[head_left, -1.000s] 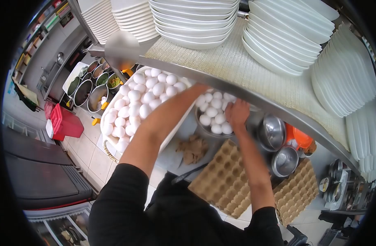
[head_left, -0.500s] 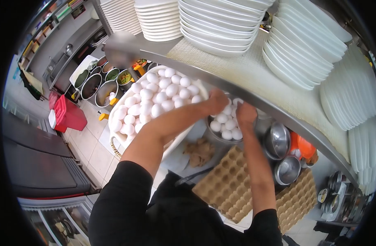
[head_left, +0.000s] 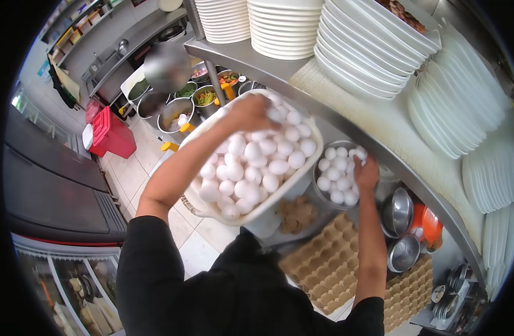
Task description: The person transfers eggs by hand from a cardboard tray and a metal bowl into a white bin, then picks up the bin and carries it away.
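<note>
My left hand (head_left: 252, 113) is over the far part of a large white tub (head_left: 315, 154) heaped with white eggs (head_left: 252, 150). Its fingers, smeared by motion, curl down at the eggs there. To the right of the tub stands a round metal bowl (head_left: 323, 193) filled with more white eggs (head_left: 339, 163). At that bowl's right side is my right hand (head_left: 367, 173), its fingers bent in among the eggs near the rim. An egg (head_left: 360, 152) shows right at its fingertips; what the fingers enclose is hidden.
Brown egg trays (head_left: 324, 263) lie below the bowl, beside crumpled brown material (head_left: 296, 214). Metal bowls (head_left: 398, 213) and an orange container (head_left: 431, 225) are at right. A steel shelf (head_left: 346, 115) with stacked white plates (head_left: 363, 53) overhangs the counter. Food pots (head_left: 175, 115) stand beyond the tub.
My left hand has moved left from the bowl to over the tub of eggs. My right hand stays at the bowl. The camera view has shifted left.
</note>
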